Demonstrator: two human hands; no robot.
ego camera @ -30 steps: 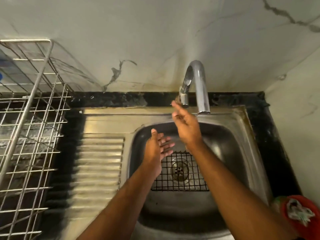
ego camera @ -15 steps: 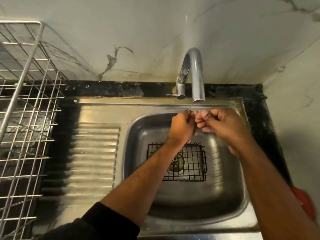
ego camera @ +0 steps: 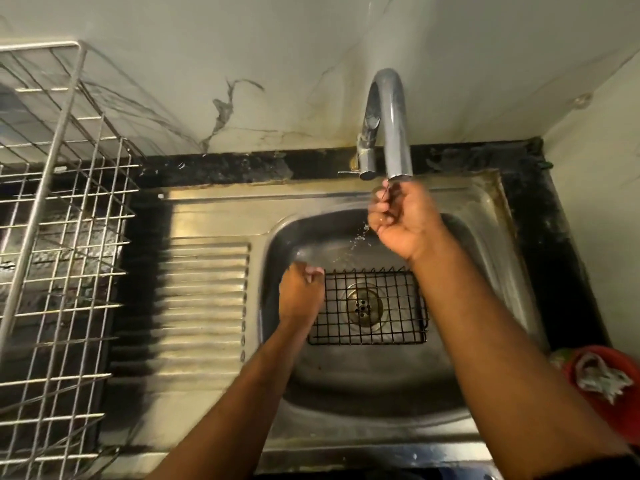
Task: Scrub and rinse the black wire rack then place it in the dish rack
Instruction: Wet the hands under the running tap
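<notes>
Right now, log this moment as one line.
black wire rack: flat in sink, over drain | right hand: curled under tap | left hand: curled beside rack | scrub: not begun

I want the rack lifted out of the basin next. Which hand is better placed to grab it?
Left. The left hand hangs low in the sink, beside the black wire rack's left edge. The right hand is higher, up under the tap spout.
</notes>
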